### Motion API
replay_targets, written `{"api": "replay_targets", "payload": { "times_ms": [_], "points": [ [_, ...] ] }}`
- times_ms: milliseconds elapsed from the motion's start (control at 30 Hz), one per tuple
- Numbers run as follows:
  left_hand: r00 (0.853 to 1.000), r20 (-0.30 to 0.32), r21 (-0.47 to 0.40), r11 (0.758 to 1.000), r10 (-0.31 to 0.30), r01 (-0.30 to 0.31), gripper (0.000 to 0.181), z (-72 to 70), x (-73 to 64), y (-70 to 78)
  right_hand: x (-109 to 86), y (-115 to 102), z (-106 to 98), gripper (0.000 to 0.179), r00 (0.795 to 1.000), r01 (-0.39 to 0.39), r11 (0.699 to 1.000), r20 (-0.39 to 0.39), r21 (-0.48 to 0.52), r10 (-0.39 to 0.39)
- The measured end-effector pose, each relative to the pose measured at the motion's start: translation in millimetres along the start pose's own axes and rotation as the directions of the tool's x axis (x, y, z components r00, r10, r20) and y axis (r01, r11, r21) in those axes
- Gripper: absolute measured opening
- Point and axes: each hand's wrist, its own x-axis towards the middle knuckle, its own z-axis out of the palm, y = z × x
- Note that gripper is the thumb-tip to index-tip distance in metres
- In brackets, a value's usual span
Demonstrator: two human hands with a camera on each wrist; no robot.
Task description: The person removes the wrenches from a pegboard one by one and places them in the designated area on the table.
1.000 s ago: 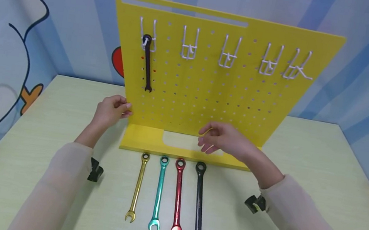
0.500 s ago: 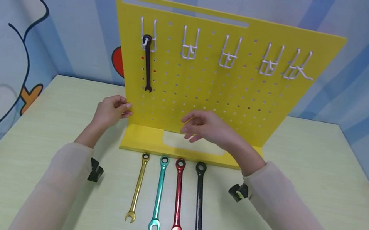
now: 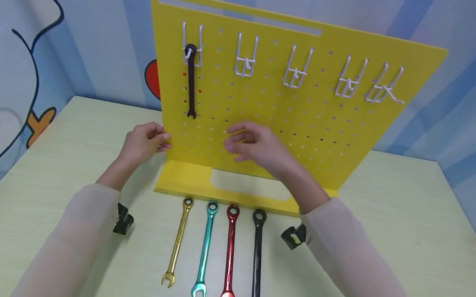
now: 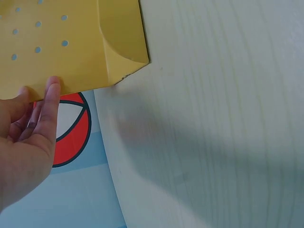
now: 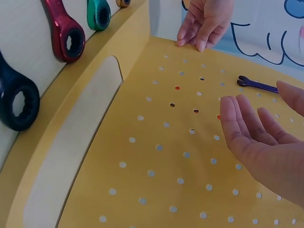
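Observation:
A yellow pegboard [image 3: 266,107] stands upright on its base. At its left edge is my left hand [image 3: 144,143], pinching the edge between thumb and fingers; the left wrist view shows this hand [image 4: 33,128] at the board's side. My right hand [image 3: 261,146] hovers before the board's lower middle, fingers loosely bent and holding nothing. A dark combination wrench [image 3: 191,82] hangs from the leftmost hook. Below the base lie a gold wrench [image 3: 178,241], a green wrench [image 3: 205,249], a red wrench [image 3: 230,258] and a black wrench [image 3: 256,266], ring ends toward the board.
White wire hooks run along the board's upper part, among them a second hook [image 3: 245,59], a middle hook [image 3: 295,71] and a rightmost hook [image 3: 381,87] with its prong turned sideways. A pale table [image 3: 388,238] carries everything. Behind it is a blue striped wall [image 3: 352,3].
My right hand has moved left and upward across the front of the board. The left hand stays at the board's edge, and the wrenches have not moved.

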Motion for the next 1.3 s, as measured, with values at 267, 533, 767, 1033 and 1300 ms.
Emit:
{"api": "replay_targets", "payload": {
  "times_ms": [267,533,767,1033,1300],
  "points": [
    [1.000,-0.006,0.003,1.000,0.001,-0.001,0.027,0.6,1.1,-1.1,9.5,-7.3,1.7,0.040,0.999,0.050,0.999,-0.013,0.018,-0.050],
    [1.000,-0.010,0.000,1.000,0.002,-0.001,0.027,-0.3,1.2,-1.8,18.7,-20.0,6.0,0.037,0.991,0.130,0.990,-0.047,0.054,-0.127],
    [1.000,-0.008,-0.003,1.000,0.005,-0.005,0.027,-0.8,1.5,-2.2,24.4,-31.7,11.3,0.039,0.985,0.166,0.983,-0.065,0.081,-0.161],
    [1.000,-0.010,0.000,1.000,0.007,-0.007,0.026,-0.4,1.0,-0.9,33.3,-42.4,18.2,0.038,0.975,0.216,0.969,-0.079,0.116,-0.208],
    [1.000,-0.008,-0.001,1.000,0.010,-0.010,0.026,-0.1,1.8,-1.4,40.1,-46.7,23.9,0.042,0.973,0.222,0.968,-0.089,0.120,-0.212]
  ]
}}
